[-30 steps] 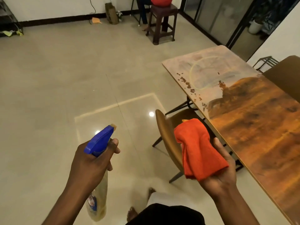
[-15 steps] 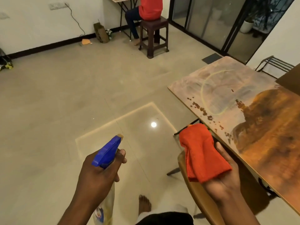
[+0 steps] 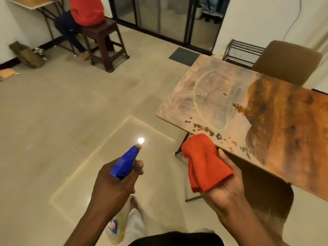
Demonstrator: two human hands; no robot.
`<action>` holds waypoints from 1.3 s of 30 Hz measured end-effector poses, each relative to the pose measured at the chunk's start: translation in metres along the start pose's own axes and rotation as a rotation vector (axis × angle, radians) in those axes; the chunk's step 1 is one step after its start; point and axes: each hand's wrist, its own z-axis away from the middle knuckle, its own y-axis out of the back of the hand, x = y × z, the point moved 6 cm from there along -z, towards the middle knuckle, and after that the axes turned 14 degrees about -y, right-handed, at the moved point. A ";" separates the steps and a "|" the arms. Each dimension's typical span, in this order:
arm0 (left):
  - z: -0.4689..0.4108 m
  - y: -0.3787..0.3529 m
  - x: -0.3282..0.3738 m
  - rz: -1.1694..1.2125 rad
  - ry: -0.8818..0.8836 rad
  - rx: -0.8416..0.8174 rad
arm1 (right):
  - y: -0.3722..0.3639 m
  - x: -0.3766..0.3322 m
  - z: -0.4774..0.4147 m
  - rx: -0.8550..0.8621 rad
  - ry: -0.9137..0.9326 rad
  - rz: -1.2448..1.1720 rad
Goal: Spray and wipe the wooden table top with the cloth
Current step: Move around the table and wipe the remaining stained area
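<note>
Beside the worn wooden table top (image 3: 266,112), I see left hand (image 3: 113,189) clenched around blue-nozzled spray bottle (image 3: 124,164); right hand (image 3: 225,185), palm up, grips folded orange cloth (image 3: 204,164).

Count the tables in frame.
2. The stained wooden table at right, beside the orange cloth; a smaller table top-left, against the wall. Others may be out of view.

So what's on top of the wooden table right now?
The wooden table top holds no objects. Its near end is pale and smeared, with a faint yellowish ring and dark brown spots. The orange cloth covers a bit of the near edge; the far right runs out of frame.
</note>
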 end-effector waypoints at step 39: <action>-0.366 -0.239 0.064 -0.295 -0.159 -0.714 | 0.061 -0.215 -0.270 1.282 0.528 1.511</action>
